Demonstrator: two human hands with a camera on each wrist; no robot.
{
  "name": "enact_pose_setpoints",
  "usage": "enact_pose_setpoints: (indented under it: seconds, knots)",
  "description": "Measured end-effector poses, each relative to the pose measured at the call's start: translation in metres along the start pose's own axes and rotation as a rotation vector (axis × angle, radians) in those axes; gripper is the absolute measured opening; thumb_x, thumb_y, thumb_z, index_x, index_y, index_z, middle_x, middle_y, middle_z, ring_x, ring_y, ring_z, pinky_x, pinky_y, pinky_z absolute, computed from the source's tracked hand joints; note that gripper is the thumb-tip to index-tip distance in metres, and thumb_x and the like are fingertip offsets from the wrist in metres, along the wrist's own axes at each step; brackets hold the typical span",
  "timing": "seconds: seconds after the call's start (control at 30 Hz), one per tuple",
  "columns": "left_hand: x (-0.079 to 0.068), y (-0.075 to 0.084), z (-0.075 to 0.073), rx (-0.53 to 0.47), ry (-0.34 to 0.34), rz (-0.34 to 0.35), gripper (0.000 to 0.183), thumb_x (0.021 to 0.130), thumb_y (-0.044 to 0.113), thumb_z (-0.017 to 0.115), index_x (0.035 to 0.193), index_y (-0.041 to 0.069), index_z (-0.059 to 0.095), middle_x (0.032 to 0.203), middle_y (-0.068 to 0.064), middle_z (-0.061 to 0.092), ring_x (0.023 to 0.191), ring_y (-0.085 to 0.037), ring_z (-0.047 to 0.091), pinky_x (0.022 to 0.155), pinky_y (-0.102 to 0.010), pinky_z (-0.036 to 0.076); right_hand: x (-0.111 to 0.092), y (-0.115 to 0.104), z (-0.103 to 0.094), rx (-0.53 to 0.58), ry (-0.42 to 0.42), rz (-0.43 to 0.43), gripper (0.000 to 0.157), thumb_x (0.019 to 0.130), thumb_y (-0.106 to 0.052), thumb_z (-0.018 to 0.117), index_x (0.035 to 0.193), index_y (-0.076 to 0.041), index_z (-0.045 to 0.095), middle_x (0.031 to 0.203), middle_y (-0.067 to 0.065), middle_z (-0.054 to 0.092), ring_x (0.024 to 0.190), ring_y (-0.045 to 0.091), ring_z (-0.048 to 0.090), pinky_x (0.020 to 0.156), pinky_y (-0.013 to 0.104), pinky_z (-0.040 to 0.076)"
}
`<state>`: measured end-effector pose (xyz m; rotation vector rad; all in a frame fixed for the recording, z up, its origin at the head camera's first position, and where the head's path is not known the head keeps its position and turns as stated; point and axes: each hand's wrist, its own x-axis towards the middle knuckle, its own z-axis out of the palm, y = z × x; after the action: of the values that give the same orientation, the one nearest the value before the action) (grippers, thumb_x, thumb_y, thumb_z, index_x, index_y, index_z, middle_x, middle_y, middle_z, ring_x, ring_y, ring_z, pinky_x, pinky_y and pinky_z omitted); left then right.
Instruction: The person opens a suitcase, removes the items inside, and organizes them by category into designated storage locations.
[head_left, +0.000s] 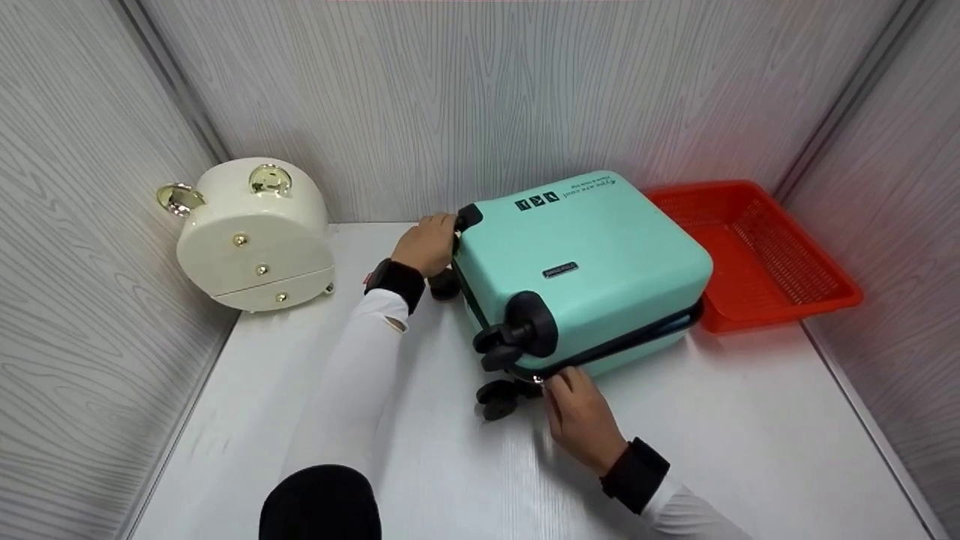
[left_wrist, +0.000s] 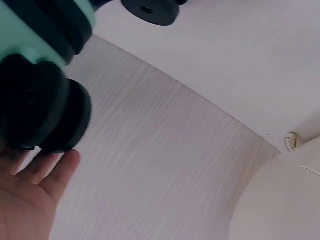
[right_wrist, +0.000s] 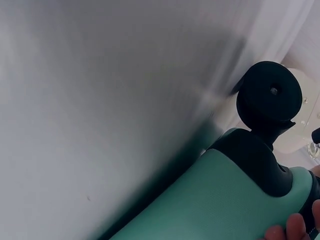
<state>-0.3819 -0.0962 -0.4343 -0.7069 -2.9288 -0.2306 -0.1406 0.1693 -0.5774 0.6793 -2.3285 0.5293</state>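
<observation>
Left of the left hand stands a cream cabinet (head_left: 251,259), cut off in the left wrist view. A dark rounded shape (head_left: 320,506), cropped below and hard to identify, covers part of the left sleeve (head_left: 341,405). The left hand (head_left: 425,244) has its fingers nearly straight against a black wheel (left_wrist: 37,107), which hides some fingertips; its thumb is out of sight. Between the hands and reaching rightward lies a mint suitcase (head_left: 592,247). Black castors (head_left: 525,330) jut out just left of the right hand (head_left: 581,420), which pinches a metal zip pull (head_left: 537,380), mostly covered. Beyond that hand, the parted seam shows something bluish, too dim to tell. Farthest right of both hands, a red basket (head_left: 765,281) is partly blocked by the suitcase.
</observation>
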Motion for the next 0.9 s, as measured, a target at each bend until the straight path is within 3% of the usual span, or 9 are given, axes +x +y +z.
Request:
enact_pose_setpoints:
  seconds: [0.13, 0.33, 0.47, 0.6, 0.77, 0.9]
  knots:
    - [0.001, -0.004, 0.005, -0.036, -0.007, -0.034, 0.045, 0.119, 0.019, 0.036, 0.151, -0.009, 0.050, 0.144, -0.028, 0.059, 0.136, -0.045, 0.057, 0.111, -0.056, 0.053, 0.001, 0.000, 0.000, -0.010, -0.006, -0.029, 0.015, 0.099, -0.001, 0.074, 0.106, -0.009, 0.063, 0.097, 0.006, 0.058, 0.082, 0.018, 0.046, 0.069, 0.031, 0.041]
    - [-0.005, -0.009, 0.009, -0.085, 0.044, -0.081, 0.046, 0.119, 0.030, 0.041, 0.137, -0.008, 0.060, 0.131, -0.027, 0.065, 0.126, -0.044, 0.063, 0.102, -0.056, 0.057, 0.000, 0.006, -0.003, -0.025, -0.006, -0.055, 0.019, 0.097, 0.001, 0.073, 0.100, -0.009, 0.058, 0.091, 0.004, 0.053, 0.079, 0.017, 0.041, 0.068, 0.029, 0.037]
    - [-0.010, -0.016, 0.007, -0.133, 0.078, -0.127, 0.050, 0.117, 0.036, 0.043, 0.128, -0.006, 0.066, 0.123, -0.025, 0.071, 0.115, -0.041, 0.071, 0.096, -0.056, 0.059, 0.002, 0.016, -0.006, -0.005, 0.006, -0.052, 0.017, 0.097, 0.003, 0.072, 0.101, -0.007, 0.060, 0.092, 0.005, 0.054, 0.080, 0.017, 0.045, 0.068, 0.031, 0.042]
    - [-0.019, -0.023, 0.002, -0.219, 0.045, -0.168, 0.045, 0.112, 0.034, 0.046, 0.117, -0.005, 0.066, 0.117, -0.025, 0.071, 0.104, -0.039, 0.069, 0.095, -0.055, 0.057, 0.003, 0.030, -0.010, -0.011, 0.011, -0.049, 0.016, 0.097, 0.004, 0.072, 0.101, -0.005, 0.060, 0.091, 0.005, 0.055, 0.082, 0.019, 0.050, 0.069, 0.033, 0.048]
    - [-0.040, -0.023, -0.001, -0.310, -0.004, -0.228, 0.045, 0.107, 0.035, 0.044, 0.097, -0.004, 0.066, 0.113, -0.026, 0.069, 0.094, -0.035, 0.063, 0.096, -0.055, 0.056, 0.002, 0.054, -0.018, -0.042, 0.019, -0.005, 0.019, 0.098, 0.006, 0.071, 0.097, -0.004, 0.054, 0.089, 0.008, 0.055, 0.082, 0.021, 0.055, 0.065, 0.032, 0.050]
    - [-0.056, -0.012, -0.005, -0.319, -0.019, -0.270, 0.046, 0.105, 0.036, 0.046, 0.091, -0.003, 0.067, 0.107, -0.026, 0.072, 0.092, -0.035, 0.065, 0.092, -0.054, 0.057, 0.006, 0.076, -0.026, -0.058, 0.020, 0.099, 0.018, 0.100, 0.004, 0.069, 0.095, -0.003, 0.053, 0.079, 0.009, 0.052, 0.073, 0.021, 0.052, 0.060, 0.033, 0.046]
